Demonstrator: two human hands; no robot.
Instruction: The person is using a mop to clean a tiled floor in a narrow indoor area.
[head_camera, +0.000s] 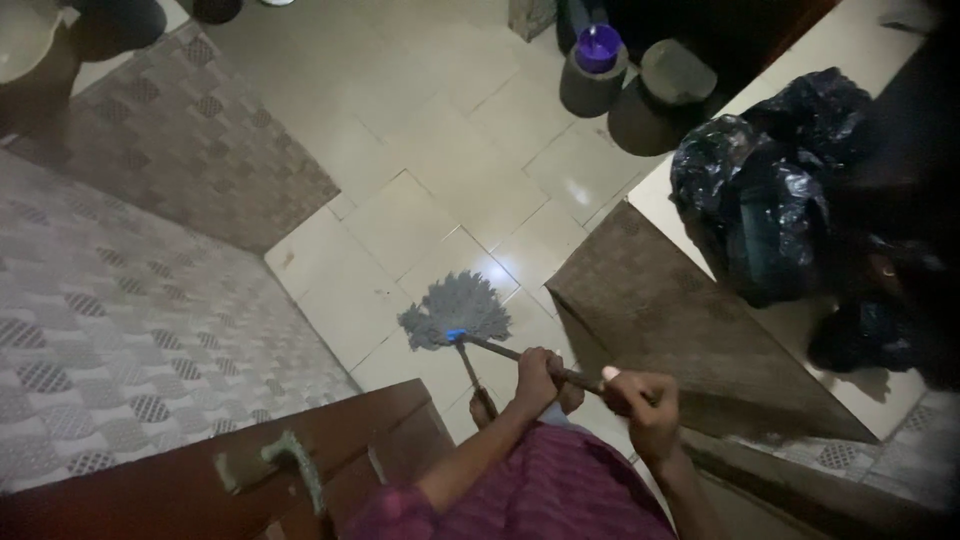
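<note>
Both my hands grip the dark handle (500, 351) of a mop low in the head view. My left hand (537, 378) is closed around the shaft nearer the mop head. Further up the same handle, toward its end, sits my right hand (645, 402). The grey string mop head (455, 310) lies spread on the pale floor tiles (430, 150), with a small blue fitting where it joins the shaft. One bare foot (483, 405) shows just below the handle. I wear a purple striped garment (560, 495).
Black plastic bags (770, 190) lie on a white ledge at right, above a brown patterned panel (660, 300). Grey pots, one topped by a purple cup (598, 47), stand at the top. A wooden door with a metal handle (290, 465) sits bottom left, beside patterned tiling (120, 310).
</note>
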